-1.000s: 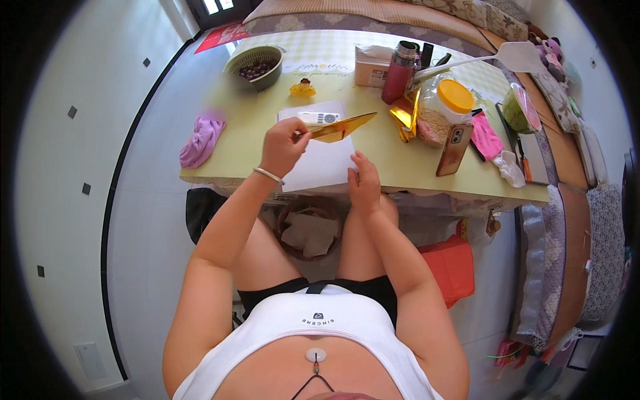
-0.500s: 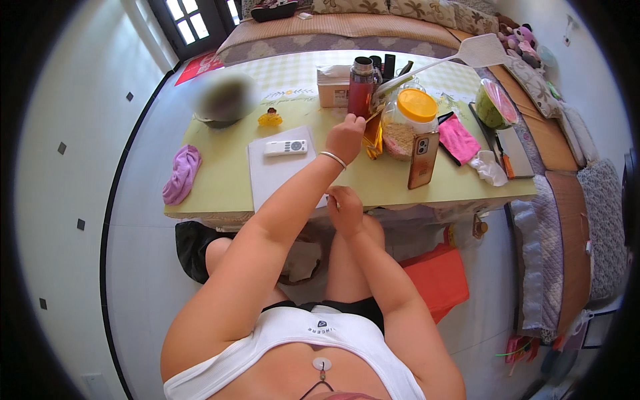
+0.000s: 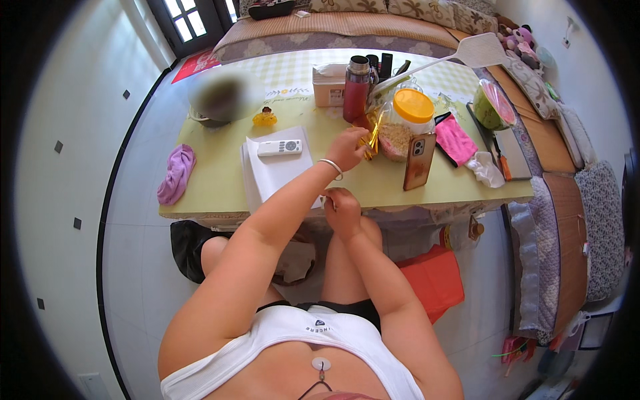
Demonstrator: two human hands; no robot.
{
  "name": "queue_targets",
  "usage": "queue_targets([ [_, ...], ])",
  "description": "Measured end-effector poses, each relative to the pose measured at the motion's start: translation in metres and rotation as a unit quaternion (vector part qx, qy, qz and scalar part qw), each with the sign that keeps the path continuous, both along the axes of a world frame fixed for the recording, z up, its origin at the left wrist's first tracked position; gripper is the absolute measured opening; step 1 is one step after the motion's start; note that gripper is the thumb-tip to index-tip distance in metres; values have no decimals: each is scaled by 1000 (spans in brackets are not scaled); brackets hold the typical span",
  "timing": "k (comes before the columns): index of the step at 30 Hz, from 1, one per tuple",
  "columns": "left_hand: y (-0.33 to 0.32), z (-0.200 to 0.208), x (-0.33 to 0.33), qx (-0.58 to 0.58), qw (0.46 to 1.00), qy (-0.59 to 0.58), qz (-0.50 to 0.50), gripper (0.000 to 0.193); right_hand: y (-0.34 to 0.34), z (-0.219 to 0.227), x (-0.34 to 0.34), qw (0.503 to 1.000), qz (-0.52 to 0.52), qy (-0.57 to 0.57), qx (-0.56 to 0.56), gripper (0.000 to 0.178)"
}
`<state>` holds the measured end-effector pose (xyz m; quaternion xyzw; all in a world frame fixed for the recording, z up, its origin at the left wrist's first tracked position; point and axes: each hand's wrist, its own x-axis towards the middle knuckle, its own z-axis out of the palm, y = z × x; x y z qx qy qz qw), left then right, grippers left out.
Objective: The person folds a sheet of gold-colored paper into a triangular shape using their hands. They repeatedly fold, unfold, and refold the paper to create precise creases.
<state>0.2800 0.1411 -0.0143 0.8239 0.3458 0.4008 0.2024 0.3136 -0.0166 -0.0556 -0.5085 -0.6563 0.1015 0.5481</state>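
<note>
The left hand (image 3: 348, 148) reaches across the table, fingers curled onto shiny gold foil strips (image 3: 371, 133) beside a clear jar (image 3: 408, 125) with an orange lid — whether it grips them or only touches I cannot tell. The right hand (image 3: 342, 208) rests loosely closed at the table's near edge, pinching the corner of a white sheet of paper (image 3: 275, 175). On the paper lies a white remote (image 3: 280, 147). A phone (image 3: 419, 162) leans upright against the jar; a red flask (image 3: 357, 90) stands behind. The pale green table (image 3: 213, 180) also carries a crumpled purple cloth (image 3: 177, 173) — white tiled floor below.
</note>
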Motion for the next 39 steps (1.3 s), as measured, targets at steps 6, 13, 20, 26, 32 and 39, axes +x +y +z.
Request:
queue_targets([
  [6,-30,29,-75,-22,999,-2,31,46,-1,-5,1,999,0,4,-51,15],
  [13,-86,13,-194,8,992,12,128,43,-2,-12,-12,998,15,-1,-59,13],
  [20,-132,-32,-272,117,966,59,223,54,-5,-11,-22,997,28,-34,-61,9],
  [26,-154,-28,-278,99,968,184,141,91,-8,-5,-28,996,31,-77,-41,10],
  [32,-148,-45,-281,47,957,237,157,85,-1,-1,-31,990,42,-138,7,18],
  [39,-142,-48,-275,65,960,205,182,74,67,15,-44,971,-3,-224,-81,44],
])
